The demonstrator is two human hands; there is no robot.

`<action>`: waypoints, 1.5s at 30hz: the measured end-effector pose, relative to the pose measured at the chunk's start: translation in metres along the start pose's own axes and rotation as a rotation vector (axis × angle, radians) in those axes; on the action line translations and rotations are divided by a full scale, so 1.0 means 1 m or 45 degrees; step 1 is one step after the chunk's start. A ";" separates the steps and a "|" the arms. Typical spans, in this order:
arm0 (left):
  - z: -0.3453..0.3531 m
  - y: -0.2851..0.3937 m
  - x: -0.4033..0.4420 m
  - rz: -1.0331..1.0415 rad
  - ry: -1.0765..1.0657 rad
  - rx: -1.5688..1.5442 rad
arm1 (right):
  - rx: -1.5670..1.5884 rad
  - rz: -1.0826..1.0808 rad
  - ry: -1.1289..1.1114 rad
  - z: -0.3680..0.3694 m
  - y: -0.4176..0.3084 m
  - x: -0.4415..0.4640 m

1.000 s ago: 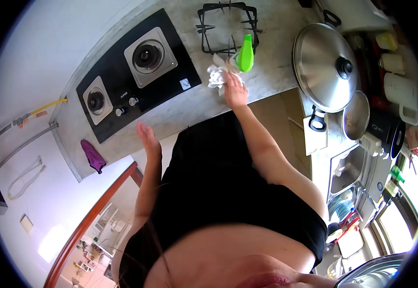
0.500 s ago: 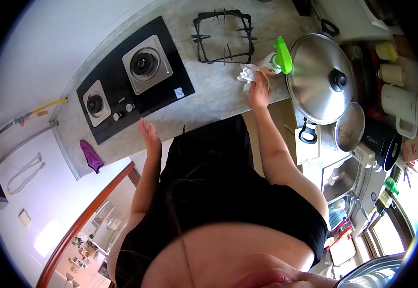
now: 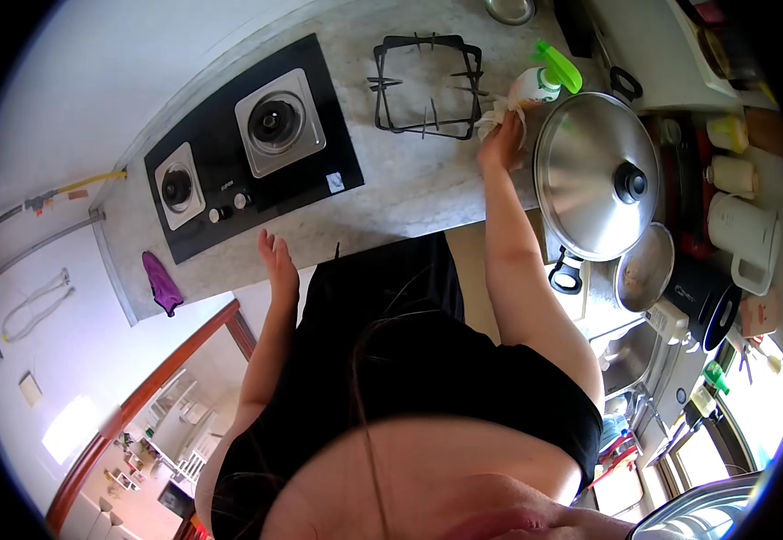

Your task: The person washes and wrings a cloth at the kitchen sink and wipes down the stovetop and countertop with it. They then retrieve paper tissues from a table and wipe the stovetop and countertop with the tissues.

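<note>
My right hand is closed around a crumpled white paper towel over the counter. Just beyond the fingers is a white spray bottle with a bright green trigger head; whether the hand touches it, I cannot tell. To the left of the towel lies a black pan support, lifted off the hob. My left hand hovers by the counter's front edge, fingers apart, holding nothing. Nearest to it is the black two-burner gas hob, whose burners are uncovered.
A large steel pan with a domed lid stands right of my right hand. On the counter's left end lies a purple cloth. A steel bowl, a white jug and a sink are farther right.
My right hand has moved the paper towel farther back and right across the counter. The spray bottle has shifted the same way. My left hand stays nearly still; the view has tilted slightly.
</note>
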State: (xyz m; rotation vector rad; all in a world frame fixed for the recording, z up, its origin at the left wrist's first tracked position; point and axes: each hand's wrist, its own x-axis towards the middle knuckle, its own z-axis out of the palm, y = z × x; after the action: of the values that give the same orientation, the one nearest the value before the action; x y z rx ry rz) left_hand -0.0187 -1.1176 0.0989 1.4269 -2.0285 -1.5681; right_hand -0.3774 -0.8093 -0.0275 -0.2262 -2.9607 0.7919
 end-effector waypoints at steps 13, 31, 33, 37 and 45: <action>0.012 -0.005 -0.005 0.027 0.012 -0.017 | 0.948 0.011 0.016 -0.035 -0.016 -0.040; -0.042 -0.033 -0.045 -0.253 0.299 -0.117 | -0.268 -0.497 -0.482 -0.070 -0.074 0.028; -0.049 -0.031 -0.048 -0.337 0.307 -0.162 | -0.247 -0.538 -0.499 -0.089 -0.093 0.034; -0.065 -0.053 -0.041 -0.309 0.315 -0.138 | -0.189 -0.641 -0.494 -0.107 -0.120 0.033; -0.101 -0.089 -0.013 -0.265 0.252 -0.032 | 0.153 -0.658 -0.606 -0.089 -0.224 -0.035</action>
State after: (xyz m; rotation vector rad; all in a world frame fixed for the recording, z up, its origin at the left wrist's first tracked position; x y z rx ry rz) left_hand 0.1042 -1.1686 0.0713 1.7552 -1.7917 -1.4536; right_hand -0.3616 -0.9633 0.1604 0.8079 -3.1190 1.0466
